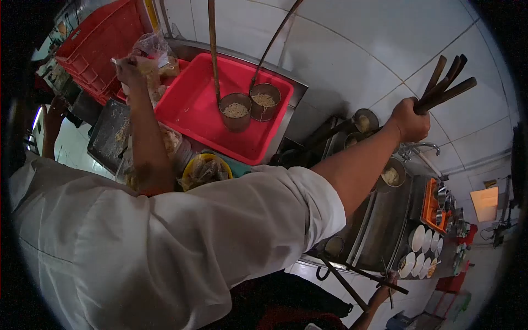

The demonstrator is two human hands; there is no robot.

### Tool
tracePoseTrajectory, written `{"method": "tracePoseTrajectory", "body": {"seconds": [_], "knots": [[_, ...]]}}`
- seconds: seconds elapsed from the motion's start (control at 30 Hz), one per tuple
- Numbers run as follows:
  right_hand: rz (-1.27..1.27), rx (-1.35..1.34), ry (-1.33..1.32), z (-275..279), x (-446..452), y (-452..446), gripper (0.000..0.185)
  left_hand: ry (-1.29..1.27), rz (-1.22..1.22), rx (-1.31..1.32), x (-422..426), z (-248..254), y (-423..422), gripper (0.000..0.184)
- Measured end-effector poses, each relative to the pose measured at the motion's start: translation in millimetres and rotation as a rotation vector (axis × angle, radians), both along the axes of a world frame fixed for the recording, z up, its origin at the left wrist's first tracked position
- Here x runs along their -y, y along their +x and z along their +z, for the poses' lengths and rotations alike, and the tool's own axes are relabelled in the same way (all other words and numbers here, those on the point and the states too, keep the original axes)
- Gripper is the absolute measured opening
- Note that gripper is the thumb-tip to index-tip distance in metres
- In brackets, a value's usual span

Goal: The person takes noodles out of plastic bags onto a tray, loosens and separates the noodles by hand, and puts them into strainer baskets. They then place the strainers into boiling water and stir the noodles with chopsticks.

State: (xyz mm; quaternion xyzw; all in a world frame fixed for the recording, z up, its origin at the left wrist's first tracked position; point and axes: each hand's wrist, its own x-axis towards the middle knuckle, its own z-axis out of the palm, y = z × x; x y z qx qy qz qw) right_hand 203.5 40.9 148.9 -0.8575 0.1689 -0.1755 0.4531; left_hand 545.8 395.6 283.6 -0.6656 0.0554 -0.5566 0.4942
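My left hand (pixel 130 72) reaches to the upper left and grips a clear plastic bag (pixel 147 70) with pale contents; its fingertips are partly hidden. On the right, my right hand (pixel 411 122) is wrapped round several long wooden handles (pixel 446 88) held in a bundle. Below that hand, strainer baskets show over the cooking station; one strainer basket (pixel 391 175) holds pale noodles. In a red plastic tub (pixel 187 104) stand two more long-handled strainers, a left strainer (pixel 235 113) and a right strainer (pixel 265 103), both with noodles inside.
Red crates (pixel 102 47) are stacked at the upper left, above a dark metal tray (pixel 107 132). A yellow-rimmed container (pixel 228 165) holds a plastic bag. Several white bowls (pixel 417 237) stand lower right. A co-worker's hand (pixel 379 296) is near strainer handles; another person's hand (pixel 54 113) shows left.
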Motion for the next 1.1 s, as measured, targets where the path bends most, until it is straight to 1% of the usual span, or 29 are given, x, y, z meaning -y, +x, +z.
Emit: {"method": "tracePoseTrajectory", "body": {"seconds": [0.07,0.1,0.13,0.2,0.23,0.3,0.33,0.37,0.4,0.43,0.47,0.5,0.53,0.57,0.6,0.67,0.7,0.73,0.8,0.83,0.87,0.9,0.93,1.07,1.1], "knots": [[0.033,0.027,0.020,5,-7,0,0.036,0.050,0.187,0.136,-2,3,-3,0.031],[0.059,0.066,0.014,0,0,0,0.036,0.009,0.075,0.033,-4,5,-6,0.031],[0.059,0.067,0.009,0,2,1,0.036,0.004,0.074,0.035,-1,4,0,0.031],[0.057,0.062,-0.041,0,-3,-1,0.040,0.148,0.271,0.172,4,-4,16,0.031],[0.096,0.070,-0.017,12,-21,0,0.039,0.154,0.266,0.166,2,-2,14,0.031],[0.064,0.100,0.038,6,-24,0,0.036,0.073,0.154,0.072,-3,7,6,0.032],[0.064,0.106,0.078,5,-27,0,0.035,0.079,0.149,0.073,-5,8,6,0.032],[0.040,0.076,0.151,2,-25,-1,0.035,0.192,0.299,0.194,-7,8,5,0.033],[0.045,0.070,0.144,3,-25,-2,0.036,0.299,0.449,0.321,-7,9,5,0.034],[0.023,0.057,0.142,5,-25,-3,0.037,0.209,0.351,0.238,-7,11,1,0.035],[-0.004,0.044,0.139,3,-23,-4,0.038,0.321,0.499,0.339,-9,15,-7,0.035],[-0.019,0.056,0.137,-5,-16,-5,0.038,0.316,0.522,0.401,-10,18,-11,0.035],[0.014,0.122,0.113,-7,-19,-7,0.038,0.311,0.544,0.459,-9,18,-14,0.035],[0.049,0.180,0.088,-6,-21,-10,0.039,0.223,0.399,0.296,-8,19,-17,0.034],[0.030,0.038,0.058,1,-20,-16,0.038,0.221,0.388,0.295,-2,13,-10,0.034],[0.035,-0.001,0.093,5,-25,-21,0.038,0.486,0.799,0.597,1,13,-6,0.035],[0.024,0.003,0.094,2,-24,-22,0.038,0.303,0.468,0.303,3,10,-9,0.035],[0.031,0.014,0.112,-2,-22,-23,0.038,0.302,0.457,0.310,4,9,-10,0.035],[0.032,0.032,0.130,-3,-19,-26,0.039,0.115,0.278,0.148,8,7,-12,0.035],[0.068,0.017,0.125,-1,-17,-27,0.038,0.127,0.207,0.068,9,9,-14,0.034],[0.108,0.002,0.120,0,-15,-26,0.037,0.126,0.207,0.070,10,10,-16,0.034],[0.096,0.065,0.142,-1,-19,-26,0.033,0.129,0.196,0.027,9,10,-19,0.034],[0.098,0.068,0.139,-4,-15,-27,0.033,0.131,0.185,-0.017,9,11,-22,0.034],[0.066,0.024,0.164,-5,-4,-31,0.029,0.174,0.218,0.034,15,19,-24,0.035],[0.080,0.042,0.181,-4,-3,-31,0.028,0.132,0.196,0.030,13,21,-25,0.034]]}}
